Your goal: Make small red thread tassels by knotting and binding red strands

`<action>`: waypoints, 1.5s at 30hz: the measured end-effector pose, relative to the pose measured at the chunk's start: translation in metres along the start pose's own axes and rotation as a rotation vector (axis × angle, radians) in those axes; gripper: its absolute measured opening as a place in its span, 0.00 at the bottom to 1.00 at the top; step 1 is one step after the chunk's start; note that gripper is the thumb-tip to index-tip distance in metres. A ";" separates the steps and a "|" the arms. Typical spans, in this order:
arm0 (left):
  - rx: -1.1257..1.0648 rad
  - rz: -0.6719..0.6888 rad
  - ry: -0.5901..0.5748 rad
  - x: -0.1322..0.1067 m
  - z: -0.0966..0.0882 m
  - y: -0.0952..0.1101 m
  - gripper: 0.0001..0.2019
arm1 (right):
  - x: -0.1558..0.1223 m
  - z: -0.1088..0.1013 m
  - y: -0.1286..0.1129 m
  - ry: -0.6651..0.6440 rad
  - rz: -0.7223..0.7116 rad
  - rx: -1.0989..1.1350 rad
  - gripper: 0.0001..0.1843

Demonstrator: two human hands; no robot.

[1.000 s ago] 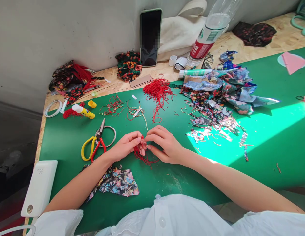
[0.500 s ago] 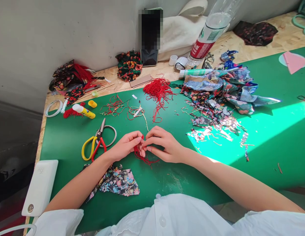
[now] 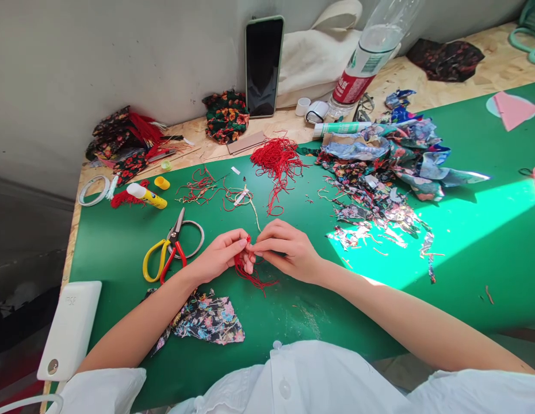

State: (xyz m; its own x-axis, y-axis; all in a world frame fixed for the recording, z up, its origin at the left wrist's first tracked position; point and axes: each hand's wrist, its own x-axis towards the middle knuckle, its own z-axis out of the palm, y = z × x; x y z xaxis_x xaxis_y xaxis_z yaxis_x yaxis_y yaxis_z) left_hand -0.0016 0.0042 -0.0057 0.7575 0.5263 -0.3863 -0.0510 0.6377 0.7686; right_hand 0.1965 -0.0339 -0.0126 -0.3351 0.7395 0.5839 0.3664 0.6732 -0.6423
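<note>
My left hand (image 3: pixel 224 254) is closed on a bundle of red thread (image 3: pixel 255 279), with a red tip showing above its fingers and loose strands hanging below onto the green mat. Against those fingertips, my right hand (image 3: pixel 289 248) pinches at the red thread; its fingertips partly hide the contact. Left of the hands lie scissors (image 3: pixel 174 237) with one yellow and one red handle, over a grey ring (image 3: pixel 201 227). A floral fabric piece (image 3: pixel 216 322) lies partly under my left forearm. Beyond the hands is a pile of red thread (image 3: pixel 276 158).
A glue stick (image 3: pixel 152 199) and white tape roll (image 3: pixel 95 191) lie at the left, with a power bank (image 3: pixel 71 328) at the near edge. Fabric scraps (image 3: pixel 379 167) spread on the right. A phone (image 3: pixel 264 69) leans on the wall near a bottle (image 3: pixel 358 75).
My right hand's fingers have drawn closer together into a pinch at the left fingertips. The left hand keeps its hold on the red thread, almost unmoved.
</note>
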 end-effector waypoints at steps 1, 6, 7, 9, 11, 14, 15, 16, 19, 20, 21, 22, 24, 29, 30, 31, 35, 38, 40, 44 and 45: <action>0.023 0.012 -0.004 0.000 0.000 0.000 0.12 | 0.000 0.001 -0.002 0.019 0.021 0.002 0.06; 0.147 0.043 -0.003 0.000 0.003 0.000 0.12 | 0.000 0.004 -0.007 0.083 0.091 0.015 0.01; 0.168 0.046 0.000 0.000 0.003 0.000 0.12 | 0.000 0.004 -0.008 0.091 0.099 0.010 0.01; 0.206 0.049 0.005 -0.001 0.003 0.000 0.12 | 0.000 0.005 -0.010 0.105 0.104 -0.017 0.02; 0.235 0.055 0.002 -0.001 0.003 0.000 0.12 | -0.001 0.005 -0.011 0.115 0.090 -0.058 0.03; 0.250 0.071 -0.010 -0.001 0.002 -0.001 0.12 | -0.001 0.006 -0.013 0.128 0.055 -0.111 0.03; 0.251 0.074 -0.010 -0.001 0.002 -0.001 0.12 | -0.001 0.006 -0.013 0.135 0.046 -0.122 0.03; 0.253 0.075 -0.008 -0.001 0.002 -0.001 0.12 | -0.001 0.006 -0.013 0.142 0.042 -0.128 0.03; 0.261 0.063 0.008 -0.001 0.001 -0.002 0.13 | -0.002 0.007 -0.013 0.145 0.054 -0.125 0.02; 0.259 0.057 0.012 -0.001 0.001 -0.002 0.13 | -0.002 0.007 -0.013 0.139 0.063 -0.118 0.02; 0.254 0.052 0.015 -0.001 0.001 -0.002 0.13 | -0.003 0.006 -0.013 0.133 0.074 -0.111 0.02; 0.248 0.048 0.017 -0.001 0.000 -0.003 0.13 | -0.003 0.006 -0.014 0.128 0.084 -0.104 0.02; 0.237 0.047 0.017 -0.001 0.000 -0.003 0.12 | -0.003 0.006 -0.014 0.124 0.101 -0.098 0.02; 0.221 0.059 0.010 -0.001 -0.001 -0.004 0.11 | -0.003 0.006 -0.014 0.125 0.091 -0.109 0.02; 0.222 0.058 0.010 -0.001 -0.001 -0.004 0.11 | -0.003 0.006 -0.014 0.122 0.089 -0.113 0.02; 0.223 0.057 0.012 -0.001 -0.001 -0.004 0.11 | -0.003 0.006 -0.014 0.119 0.089 -0.116 0.02; 0.224 0.049 0.019 -0.001 -0.001 -0.003 0.11 | -0.004 0.005 -0.014 0.098 0.087 -0.125 0.02; 0.225 0.049 0.017 -0.001 0.000 -0.003 0.11 | -0.004 0.005 -0.014 0.081 0.084 -0.131 0.02; 0.229 0.048 0.014 -0.001 0.000 -0.003 0.11 | -0.004 0.005 -0.014 0.068 0.084 -0.135 0.03; 0.235 0.049 0.007 -0.001 0.000 -0.002 0.11 | -0.004 0.004 -0.015 0.050 0.074 -0.145 0.03; 0.241 0.051 0.004 -0.002 0.000 -0.002 0.11 | -0.004 0.004 -0.015 0.048 0.067 -0.149 0.03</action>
State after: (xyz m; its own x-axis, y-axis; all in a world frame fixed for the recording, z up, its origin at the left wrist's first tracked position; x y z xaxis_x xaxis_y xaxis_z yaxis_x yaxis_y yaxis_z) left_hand -0.0026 0.0020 -0.0065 0.7552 0.5570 -0.3455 0.0677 0.4580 0.8864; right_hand 0.1889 -0.0466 -0.0073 -0.2645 0.7798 0.5674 0.5123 0.6121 -0.6024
